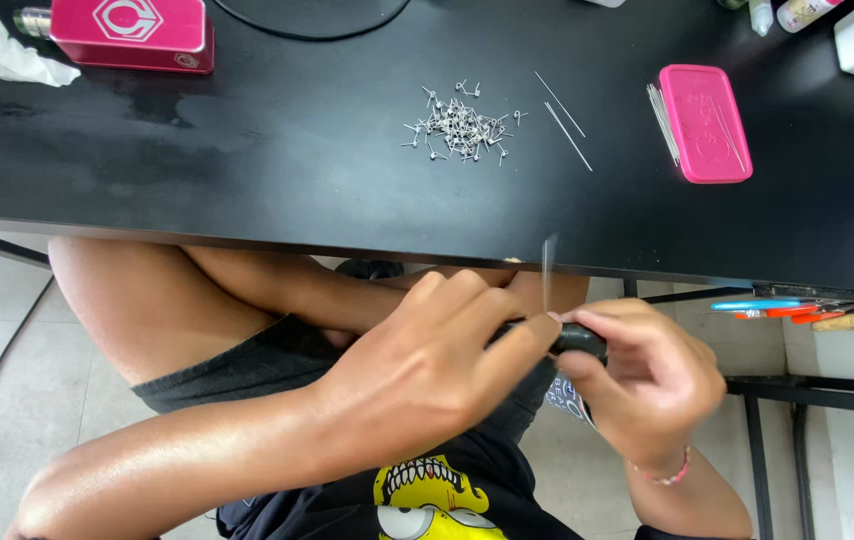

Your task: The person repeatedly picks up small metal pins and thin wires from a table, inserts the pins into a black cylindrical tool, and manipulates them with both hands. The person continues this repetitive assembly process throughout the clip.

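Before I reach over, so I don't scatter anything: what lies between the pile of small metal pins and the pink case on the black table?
In the head view, two loose thin metal wires lie there on bare black table.

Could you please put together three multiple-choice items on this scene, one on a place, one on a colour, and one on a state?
1. Where does the pile of small metal pins lie?
A. On the black table, left of the pink case
B. On the floor
C. Inside the pink case

2. What colour is the flat case with rounded corners at the right of the table?
A. Blue
B. Pink
C. Green

3. What are the left hand and the right hand doing?
A. Resting flat on the table
B. Hanging apart at the sides
C. Meeting below the table edge, pinching a thin metal wire at a dark tool

Answers: 1 A, the pins sit on the bare tabletop. 2 B, its lid is plainly pink. 3 C, the fingers of both hands close together around the wire and tool.
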